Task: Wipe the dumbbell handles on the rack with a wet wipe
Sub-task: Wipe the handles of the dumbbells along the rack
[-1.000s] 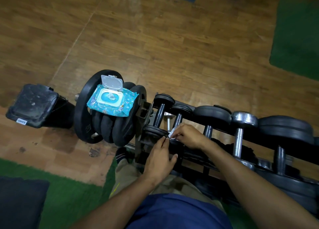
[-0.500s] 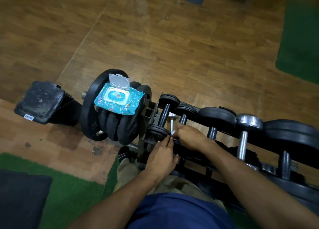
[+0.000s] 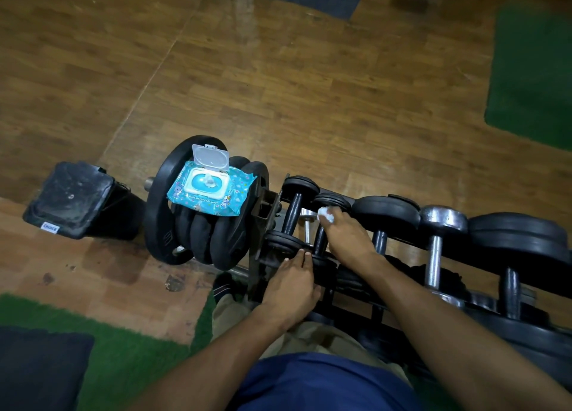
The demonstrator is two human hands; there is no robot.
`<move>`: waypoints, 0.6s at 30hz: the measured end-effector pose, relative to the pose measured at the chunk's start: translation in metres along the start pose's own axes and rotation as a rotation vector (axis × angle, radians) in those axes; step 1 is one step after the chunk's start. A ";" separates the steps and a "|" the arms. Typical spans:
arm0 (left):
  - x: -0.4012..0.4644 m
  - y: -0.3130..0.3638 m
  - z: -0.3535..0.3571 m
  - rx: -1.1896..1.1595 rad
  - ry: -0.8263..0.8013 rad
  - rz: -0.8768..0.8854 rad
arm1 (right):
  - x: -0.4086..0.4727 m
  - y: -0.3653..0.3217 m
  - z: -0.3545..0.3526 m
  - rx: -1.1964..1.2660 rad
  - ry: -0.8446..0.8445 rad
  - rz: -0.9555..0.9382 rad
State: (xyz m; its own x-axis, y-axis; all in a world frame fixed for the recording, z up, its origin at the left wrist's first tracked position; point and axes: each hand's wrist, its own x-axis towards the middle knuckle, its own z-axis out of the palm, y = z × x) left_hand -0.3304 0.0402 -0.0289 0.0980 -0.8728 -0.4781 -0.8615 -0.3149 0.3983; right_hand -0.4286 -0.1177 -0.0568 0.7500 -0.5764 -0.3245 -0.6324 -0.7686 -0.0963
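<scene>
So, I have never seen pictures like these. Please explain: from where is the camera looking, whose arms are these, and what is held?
There is no machine here. The camera sits on a person's head and looks down, so the two arms are that person's own. In front stands a dumbbell rack on a wooden floor. The right hand holds a white wet wipe at the far end of a dumbbell handle. The left hand rests its fingers on the near black weight of that dumbbell. Left of the rack, a blue pack of wipes, lid open, lies on stacked weight plates.
</scene>
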 end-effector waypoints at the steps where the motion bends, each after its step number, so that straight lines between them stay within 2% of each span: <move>1: 0.000 0.001 -0.002 -0.002 -0.004 -0.004 | 0.002 -0.002 0.000 0.042 -0.001 0.058; 7: -0.003 0.004 -0.011 -0.027 -0.024 -0.020 | -0.003 -0.029 -0.010 0.510 -0.022 0.470; 12: -0.002 0.007 -0.012 -0.012 -0.035 -0.017 | -0.011 -0.027 -0.016 0.552 -0.237 0.543; 14: -0.002 0.009 -0.014 -0.019 -0.042 -0.023 | -0.007 -0.023 -0.011 0.611 -0.243 0.557; 18: -0.003 0.009 -0.014 0.015 -0.043 -0.019 | 0.008 -0.015 -0.004 0.811 -0.124 0.635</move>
State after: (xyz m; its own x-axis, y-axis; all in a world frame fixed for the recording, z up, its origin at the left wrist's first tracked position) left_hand -0.3309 0.0346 -0.0130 0.0929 -0.8497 -0.5191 -0.8672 -0.3252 0.3771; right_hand -0.4129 -0.1117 -0.0542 0.2371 -0.7419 -0.6272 -0.8794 0.1104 -0.4630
